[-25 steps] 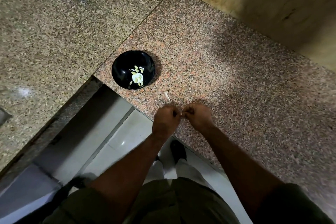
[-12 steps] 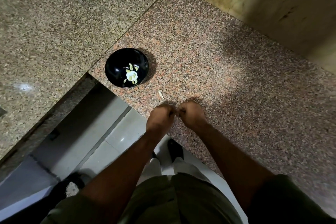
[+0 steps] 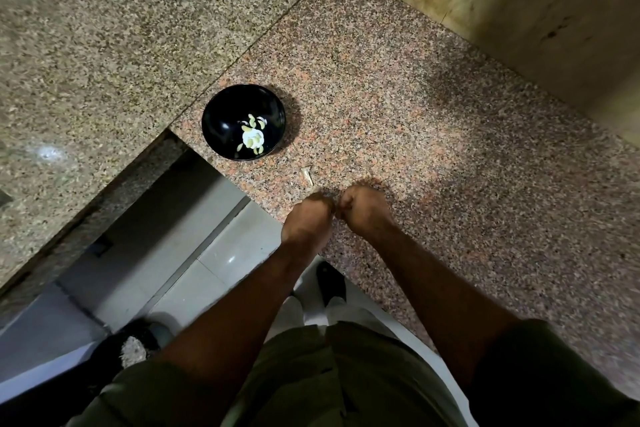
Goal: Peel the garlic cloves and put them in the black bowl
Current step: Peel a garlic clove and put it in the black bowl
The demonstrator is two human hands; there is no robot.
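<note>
Granite worktop (image 3: 398, 107) edge lies beneath both curled hands, left hand (image 3: 306, 218) and right hand (image 3: 365, 210); whatever their fingers pinch is hidden, and a slipped clove could drop floorward, missing the black bowl (image 3: 221, 114).

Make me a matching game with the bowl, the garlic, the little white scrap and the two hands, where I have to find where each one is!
Things:
1. black bowl
2. peeled garlic
3. white scrap
4. left hand and right hand

Places:
A. lying on the counter between the bowl and the hands
B. inside the bowl
C. knuckles close together above the counter's near edge
D. standing on the pinkish counter near its corner

Pairs: 1-D, 2-B, 3-A, 4-C
</note>
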